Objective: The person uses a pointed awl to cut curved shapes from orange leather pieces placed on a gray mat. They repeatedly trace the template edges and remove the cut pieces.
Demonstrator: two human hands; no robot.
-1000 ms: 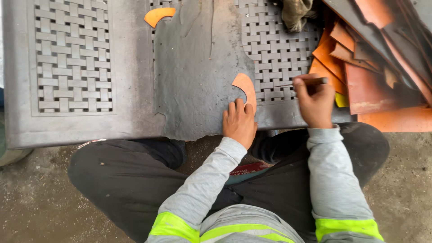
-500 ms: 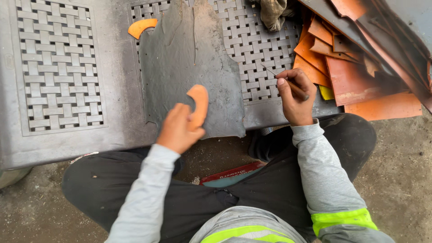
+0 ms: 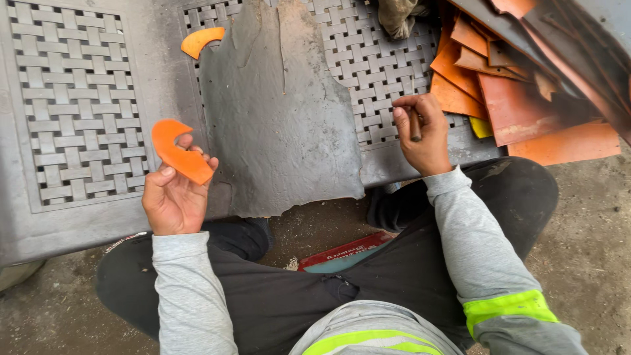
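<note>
The person is sitting cross-legged on the ground behind a low grey table (image 3: 79, 223) with woven-pattern panels.

Left hand (image 3: 172, 197): the fingers are closed on an orange curved cut-out (image 3: 176, 152), pinching its lower end between thumb and fingertips. The piece is standing up from the hand, its hooked end pointing away from the person, raised over the table's near edge.

Right hand (image 3: 424, 135): the fingers are curled together around a thin dark marking tool (image 3: 415, 125), gripped upright in the fist. The hand is resting on the table's lattice surface.

Between the two hands, a dark grey sheet (image 3: 282, 131) with a ragged edge is lying flat on the table, reaching past the near edge toward the person's lap. Beyond the left hand, at the sheet's far corner, a second orange curved piece (image 3: 199, 41) is lying on the table. Just beyond and outboard of the right hand, a stack of orange sheet offcuts (image 3: 526, 105) is piling up at the table's end. Below the right wrist, a red and teal flat object (image 3: 342, 252) is lying on the ground between the person's legs.
</note>
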